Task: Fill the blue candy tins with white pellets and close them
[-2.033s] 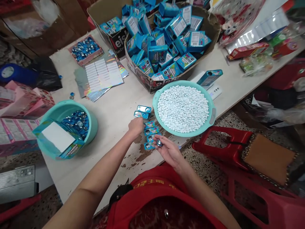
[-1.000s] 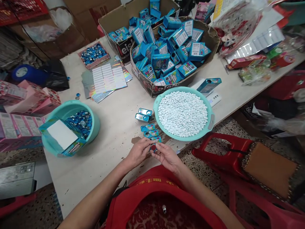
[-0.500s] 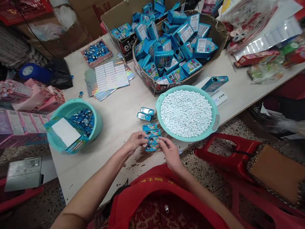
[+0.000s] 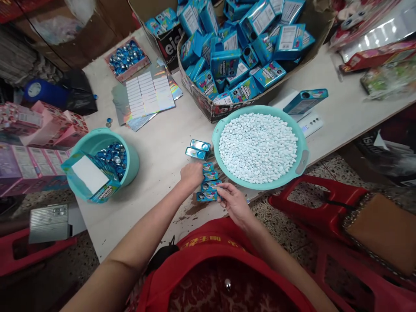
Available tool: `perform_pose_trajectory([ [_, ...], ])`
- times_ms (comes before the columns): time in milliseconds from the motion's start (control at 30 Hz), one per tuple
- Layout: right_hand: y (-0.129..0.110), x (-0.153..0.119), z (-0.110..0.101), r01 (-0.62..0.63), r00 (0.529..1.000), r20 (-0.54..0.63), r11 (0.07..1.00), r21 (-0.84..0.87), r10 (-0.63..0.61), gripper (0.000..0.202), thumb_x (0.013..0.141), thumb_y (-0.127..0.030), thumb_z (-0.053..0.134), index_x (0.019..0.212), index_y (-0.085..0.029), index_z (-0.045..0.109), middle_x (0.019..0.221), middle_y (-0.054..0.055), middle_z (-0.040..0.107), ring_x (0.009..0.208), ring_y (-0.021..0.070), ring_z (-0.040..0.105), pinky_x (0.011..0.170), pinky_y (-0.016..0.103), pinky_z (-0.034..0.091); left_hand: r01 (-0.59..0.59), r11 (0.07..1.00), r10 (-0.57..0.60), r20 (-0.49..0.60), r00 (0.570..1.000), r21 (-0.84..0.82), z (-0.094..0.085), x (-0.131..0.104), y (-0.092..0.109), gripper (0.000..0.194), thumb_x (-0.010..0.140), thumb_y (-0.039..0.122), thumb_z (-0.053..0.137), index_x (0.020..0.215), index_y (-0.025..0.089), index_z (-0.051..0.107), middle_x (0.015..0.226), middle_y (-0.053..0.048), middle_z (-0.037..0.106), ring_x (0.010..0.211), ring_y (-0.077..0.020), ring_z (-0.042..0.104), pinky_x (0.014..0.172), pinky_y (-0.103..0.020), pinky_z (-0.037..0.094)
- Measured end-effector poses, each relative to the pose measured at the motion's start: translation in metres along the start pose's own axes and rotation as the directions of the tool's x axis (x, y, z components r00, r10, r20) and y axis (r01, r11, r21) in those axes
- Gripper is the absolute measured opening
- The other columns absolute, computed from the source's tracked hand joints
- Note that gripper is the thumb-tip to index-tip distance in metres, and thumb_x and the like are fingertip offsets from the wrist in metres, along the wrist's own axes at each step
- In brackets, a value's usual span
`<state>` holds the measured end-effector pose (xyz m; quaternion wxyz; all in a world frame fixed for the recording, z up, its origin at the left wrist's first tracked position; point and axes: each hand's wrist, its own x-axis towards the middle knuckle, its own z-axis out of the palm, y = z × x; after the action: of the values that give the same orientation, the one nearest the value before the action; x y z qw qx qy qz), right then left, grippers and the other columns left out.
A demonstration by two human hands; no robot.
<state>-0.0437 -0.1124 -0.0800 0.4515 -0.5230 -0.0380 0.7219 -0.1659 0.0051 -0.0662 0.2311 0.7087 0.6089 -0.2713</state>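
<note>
Several small blue candy tins (image 4: 208, 196) lie in a column on the table, their printed labels up. Round openings show at the left ends of the nearer ones. My left hand (image 4: 191, 175) is closed in a fist against the left side of the upper tins, its fingertips hidden. With bent fingers and thumb, my right hand (image 4: 237, 203) grips the right end of the nearer tins. Two more shiny tins (image 4: 198, 149) sit just beyond my left hand. Beside the column stands a turquoise basin (image 4: 214, 138) heaped with small white candies (image 4: 258, 147).
A turquoise bucket (image 4: 132, 164) with blue round caps and a cardboard sleeve stands left. Behind are a pink box of caps (image 4: 128, 60), silvery sticker sheets (image 4: 149, 95) and a carton (image 4: 201, 106) full of blue boxes. A white scale (image 4: 313, 125) and red stool (image 4: 292, 203) are right.
My left hand has moved up along the column and turned from a fingertip touch into a fist. My right hand stays at the tins' right end. The view has shifted closer.
</note>
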Motion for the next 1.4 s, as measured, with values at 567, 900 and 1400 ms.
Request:
perform_pose_trajectory([
  [567,0.019,-0.013,0.011,-0.298,0.954,0.11,0.93,0.216,0.28,0.026,0.052,-0.018,0.083,0.07,-0.015,0.064,0.063,-0.004,0.059,0.047,0.0028,0.045,0.04,0.014,0.03,-0.787,0.421,0.608,-0.503,0.614,-0.451,0.057,-0.088,-0.034,0.025,0.089,0.016,0.043,0.108,0.021,0.058,0.107,-0.007,0.061,0.101,-0.0158,0.056,0.086,-0.029,0.046],
  [900,0.018,-0.028,-0.012,-0.176,0.984,0.007,0.98,0.089,0.176,0.048,0.045,-0.032,0.087,0.084,-0.017,0.066,0.079,0.002,0.069,0.069,0.0136,0.065,0.068,0.026,0.049,-0.117,0.917,0.074,-0.125,0.989,-0.382,0.034,-0.044,-0.026,0.016,0.08,0.024,0.055,0.095,0.019,0.057,0.079,-0.003,0.066,0.077,-0.02,0.062,0.065,-0.027,0.043],
  [1400,0.013,-0.01,-0.027,0.514,0.835,0.155,0.646,-0.564,-0.529,0.017,0.074,-0.038,0.068,0.076,-0.022,0.068,0.09,0.006,0.063,0.085,0.0195,0.062,0.075,0.033,0.052,-0.043,0.998,0.043,-0.009,0.999,-0.046,0.023,-0.021,0.004,0.032,0.075,0.02,0.061,0.105,0.014,0.055,0.093,-0.015,0.065,0.091,-0.0301,0.063,0.071,-0.034,0.045],
])
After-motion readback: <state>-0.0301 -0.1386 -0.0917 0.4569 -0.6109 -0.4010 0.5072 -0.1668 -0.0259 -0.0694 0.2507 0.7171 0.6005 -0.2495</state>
